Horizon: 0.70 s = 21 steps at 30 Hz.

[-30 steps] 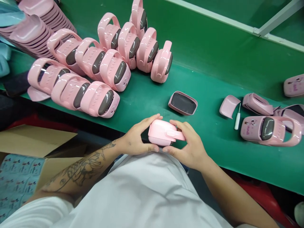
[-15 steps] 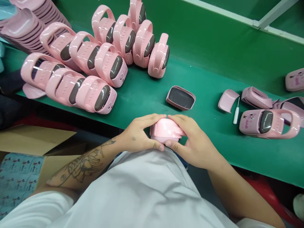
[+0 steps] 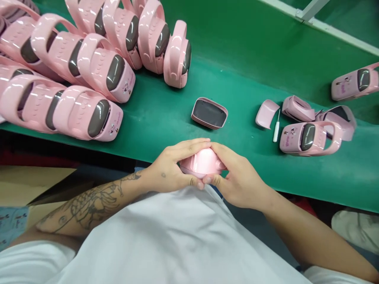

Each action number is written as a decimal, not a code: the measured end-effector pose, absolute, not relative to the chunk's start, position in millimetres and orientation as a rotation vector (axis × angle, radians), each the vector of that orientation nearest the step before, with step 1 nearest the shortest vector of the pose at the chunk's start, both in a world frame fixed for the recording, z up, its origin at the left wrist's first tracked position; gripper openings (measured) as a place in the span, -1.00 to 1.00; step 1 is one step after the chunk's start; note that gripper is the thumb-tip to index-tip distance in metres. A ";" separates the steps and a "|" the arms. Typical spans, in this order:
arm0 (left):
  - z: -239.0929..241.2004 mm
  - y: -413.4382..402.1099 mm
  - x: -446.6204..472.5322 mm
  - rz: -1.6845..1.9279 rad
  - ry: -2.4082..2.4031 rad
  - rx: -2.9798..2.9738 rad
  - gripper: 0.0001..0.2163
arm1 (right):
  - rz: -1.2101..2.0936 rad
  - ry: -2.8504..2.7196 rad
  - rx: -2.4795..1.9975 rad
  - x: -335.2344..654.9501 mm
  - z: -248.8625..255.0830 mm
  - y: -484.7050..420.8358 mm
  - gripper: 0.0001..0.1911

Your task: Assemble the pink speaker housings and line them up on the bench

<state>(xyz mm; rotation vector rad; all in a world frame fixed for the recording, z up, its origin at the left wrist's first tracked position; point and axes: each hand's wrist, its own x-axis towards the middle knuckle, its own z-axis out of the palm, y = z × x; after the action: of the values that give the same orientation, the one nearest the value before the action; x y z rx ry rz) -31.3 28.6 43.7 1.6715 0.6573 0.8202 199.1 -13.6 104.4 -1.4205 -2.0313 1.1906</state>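
A glossy pink plastic housing (image 3: 204, 161) is held close to my body at the table's front edge. My left hand (image 3: 174, 165) wraps its left side, fingers over the far side and thumb on the near side. Around the right side is my right hand (image 3: 237, 173), closed the same way, and the two thumbs nearly meet. My fingers hide part of the housing. Just beyond lies a pink shell part (image 3: 209, 113) with a dark inside, resting on the green table.
Rows of pink handled units (image 3: 102, 67) with dark windows stand at the left. On the right lie a curved pink piece (image 3: 266, 113), a white-handled screwdriver (image 3: 276, 132), and another handled unit (image 3: 308, 138). A cardboard box (image 3: 44, 183) is at lower left.
The pink housing has turned slightly in my hands, which keep their grip. The camera view has shifted, so the things on the table appear further left.
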 end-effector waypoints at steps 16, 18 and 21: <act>30.9 28.4 -38.7 1.130 0.788 1.028 -0.41 | 1.053 -1.231 -1.338 155.9 58.8 -10.3 -0.22; 33.6 36.9 -55.9 1.236 0.888 1.463 -0.22 | 0.892 -1.508 -1.425 173.7 70.8 -1.4 -0.23; 53.1 46.9 -72.2 1.062 0.940 2.001 -0.03 | 0.811 -1.929 -1.440 193.7 84.5 7.4 -0.17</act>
<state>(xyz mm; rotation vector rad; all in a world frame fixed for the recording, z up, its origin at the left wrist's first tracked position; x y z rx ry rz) -72.2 46.9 53.1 2.0010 0.9404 1.0621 193.7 7.4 84.5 -1.4403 -1.9290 0.8107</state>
